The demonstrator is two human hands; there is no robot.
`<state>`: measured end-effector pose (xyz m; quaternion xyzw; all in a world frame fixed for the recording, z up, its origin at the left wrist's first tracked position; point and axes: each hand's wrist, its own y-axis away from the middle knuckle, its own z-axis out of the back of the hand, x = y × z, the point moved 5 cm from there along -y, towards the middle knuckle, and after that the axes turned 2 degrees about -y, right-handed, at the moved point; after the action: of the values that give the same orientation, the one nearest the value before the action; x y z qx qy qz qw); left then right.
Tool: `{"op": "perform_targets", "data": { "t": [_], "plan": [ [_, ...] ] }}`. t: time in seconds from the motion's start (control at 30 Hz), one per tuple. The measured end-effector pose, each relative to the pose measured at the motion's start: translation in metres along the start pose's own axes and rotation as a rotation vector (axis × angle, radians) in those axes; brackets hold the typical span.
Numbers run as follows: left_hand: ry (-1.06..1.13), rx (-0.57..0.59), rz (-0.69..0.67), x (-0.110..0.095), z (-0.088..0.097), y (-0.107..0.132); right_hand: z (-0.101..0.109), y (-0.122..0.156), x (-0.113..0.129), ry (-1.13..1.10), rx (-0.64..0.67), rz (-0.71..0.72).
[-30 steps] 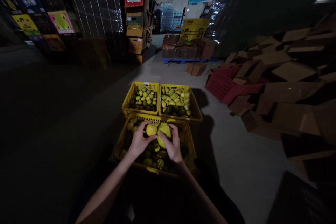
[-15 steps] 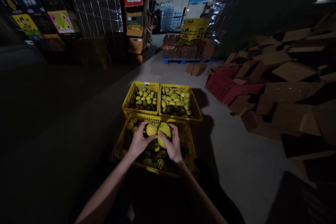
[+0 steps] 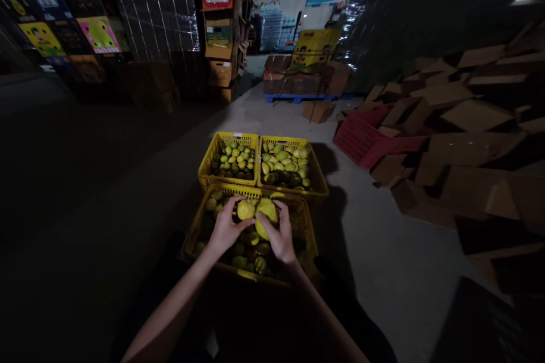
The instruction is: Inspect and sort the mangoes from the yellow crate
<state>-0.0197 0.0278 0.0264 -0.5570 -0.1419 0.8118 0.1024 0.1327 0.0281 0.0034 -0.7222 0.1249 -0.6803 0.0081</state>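
Head view.

Left hand point(image 3: 225, 228), mine: partly open, fingers and thumb curved around 1 small, round yellow fruit point(image 3: 246, 210), stem end facing up towards me. Thumb tip pointing at the neighbouring piece.

Right hand point(image 3: 283, 238), mine: partly open, with hold of 1 larger, longer yellow-green fruit point(image 3: 267, 209); my thumb lies across its near face, my fingers along its outer side.

Position of the 2 held fruits: side by side, over the front crate point(image 3: 255, 278); whether they touch each other I cannot tell.

Front crate: yellow plastic, nearest me, more fruit lying within, much of it in shadow.

Rear left crate point(image 3: 207, 161): yellow, slatted, holding small round green and yellow fruit.

Rear right crate point(image 3: 318, 172): yellow, just beside the former, holding longer yellow-green fruit.

Surroundings: 1 red crate point(image 3: 361, 139), tilted, on the floor to my right, beside a heap of cardboard boxes point(image 3: 468, 150); ahead, 1 blue pallet point(image 3: 293, 99) bearing cartons, 1 yellow box point(image 3: 315, 45) on top.
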Motion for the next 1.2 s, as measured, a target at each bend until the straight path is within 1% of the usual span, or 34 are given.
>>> {"op": "perform_targets", "data": {
  "t": [0.37, 0.67, 0.8, 0.9, 1.0, 1.07, 1.2],
  "plan": [
    [-0.014, 0.007, 0.002, -0.001, 0.0, 0.0, 0.0, 0.0, 0.002, -0.016, -0.004, 0.003],
    [-0.012, 0.006, 0.002, 0.0, 0.0, 0.0, 0.0, 0.001, 0.005, -0.026, -0.014, -0.022],
    [0.021, -0.019, -0.026, 0.002, 0.004, -0.002, 0.0, -0.002, 0.01, -0.051, 0.027, -0.028],
    [0.143, -0.039, -0.005, 0.002, 0.007, -0.005, 0.003, -0.007, 0.021, -0.062, 0.043, 0.022],
    [0.384, 0.019, 0.108, 0.001, 0.004, -0.006, 0.006, -0.01, 0.025, -0.119, 0.058, 0.003],
    [0.547, 0.037, 0.21, 0.0, 0.003, -0.005, 0.007, -0.009, 0.022, -0.228, 0.07, -0.054],
    [0.853, 0.069, 0.413, -0.001, 0.0, -0.001, 0.004, -0.005, 0.013, -0.558, 0.073, -0.266]
  ]
}}
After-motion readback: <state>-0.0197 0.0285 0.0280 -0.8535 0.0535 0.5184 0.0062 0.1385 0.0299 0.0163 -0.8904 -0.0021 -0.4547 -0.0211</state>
